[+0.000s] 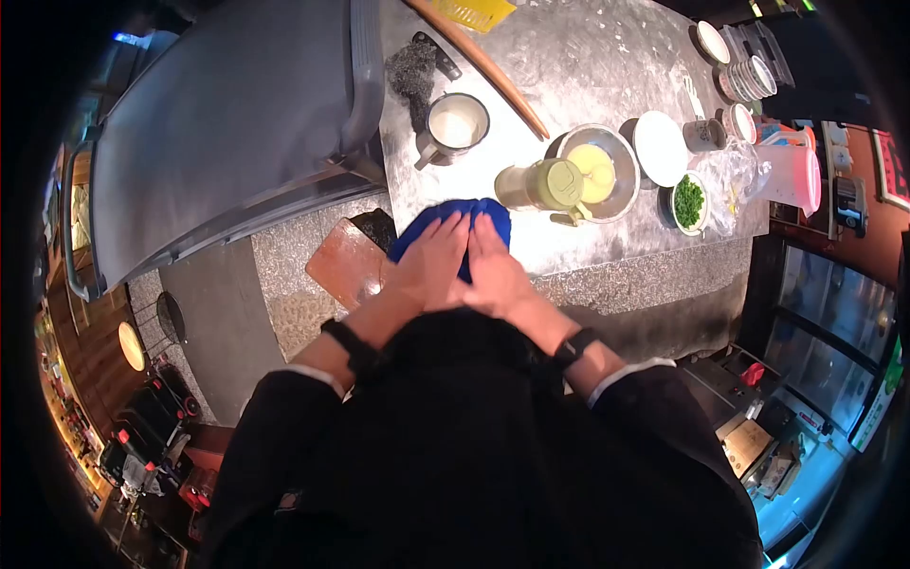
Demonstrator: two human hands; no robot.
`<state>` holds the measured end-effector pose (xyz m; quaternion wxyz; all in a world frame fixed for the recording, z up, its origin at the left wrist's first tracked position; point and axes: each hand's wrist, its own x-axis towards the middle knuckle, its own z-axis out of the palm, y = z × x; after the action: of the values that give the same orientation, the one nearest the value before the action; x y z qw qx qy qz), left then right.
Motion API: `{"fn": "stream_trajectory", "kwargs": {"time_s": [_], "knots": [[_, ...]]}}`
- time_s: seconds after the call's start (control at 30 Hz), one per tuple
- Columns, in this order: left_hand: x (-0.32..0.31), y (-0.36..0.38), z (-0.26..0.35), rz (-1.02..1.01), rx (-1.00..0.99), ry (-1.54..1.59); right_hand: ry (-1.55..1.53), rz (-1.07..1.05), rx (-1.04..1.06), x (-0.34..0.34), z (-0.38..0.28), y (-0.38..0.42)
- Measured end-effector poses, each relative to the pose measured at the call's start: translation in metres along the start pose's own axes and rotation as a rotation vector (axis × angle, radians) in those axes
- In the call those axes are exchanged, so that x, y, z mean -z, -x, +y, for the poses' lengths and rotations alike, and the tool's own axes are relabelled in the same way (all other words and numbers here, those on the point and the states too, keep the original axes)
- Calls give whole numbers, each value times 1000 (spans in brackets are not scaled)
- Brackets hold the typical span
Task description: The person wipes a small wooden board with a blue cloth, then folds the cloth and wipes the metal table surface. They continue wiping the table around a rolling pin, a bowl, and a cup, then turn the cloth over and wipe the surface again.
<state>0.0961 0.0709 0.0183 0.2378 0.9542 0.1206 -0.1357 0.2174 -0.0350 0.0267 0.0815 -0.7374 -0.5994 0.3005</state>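
A blue cloth [493, 214] lies at the near edge of the worktop [607, 81]. My left hand [431, 264] rests flat on it, fingers stretched forward. Beside it, nearly touching, my right hand [496, 270] lies on the cloth with its fingers extended. Just beyond my hands stands a bottle with a greenish lid [556, 184]. A metal bowl [626, 194] behind it holds yellow liquid [597, 169]. To the upper left is a metal cup [458, 121] with white contents.
A wooden rolling pin [493, 76] lies diagonally across the worktop. At the right are a white plate [660, 149], a bowl of chopped greens [689, 202] and a pink pitcher [791, 175]. A large grey cover [218, 114] stands at the left.
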Motion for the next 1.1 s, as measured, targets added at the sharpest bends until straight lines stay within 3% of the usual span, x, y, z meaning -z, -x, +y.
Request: {"fn": "stream_trajectory", "kwargs": {"time_s": [0.17,0.23,0.43,0.57,0.73,0.83,0.97,1.1], "knots": [[-3,4,-9,12,-49,-71,20,-52,-45,0,-13,-4],[5,-9,-21,98,-60,-137,11,24,-28,7,-3,-26],[3,0,-22,-46,-54,-23,-91,8,-26,-2,-6,-18],[-10,16,-8,-31,-59,-47,-96,19,-26,-10,-14,-1],[13,-12,-32,-18,-51,-87,-80,196,29,1,-1,-35],[14,-3,-25,-53,-56,-108,-99,28,-47,16,-12,-26],[-9,19,-8,-22,-35,32,-4,26,3,-6,-16,-1],[-13,7,-20,0,-49,-106,63,29,-2,-6,-8,-16]]}}
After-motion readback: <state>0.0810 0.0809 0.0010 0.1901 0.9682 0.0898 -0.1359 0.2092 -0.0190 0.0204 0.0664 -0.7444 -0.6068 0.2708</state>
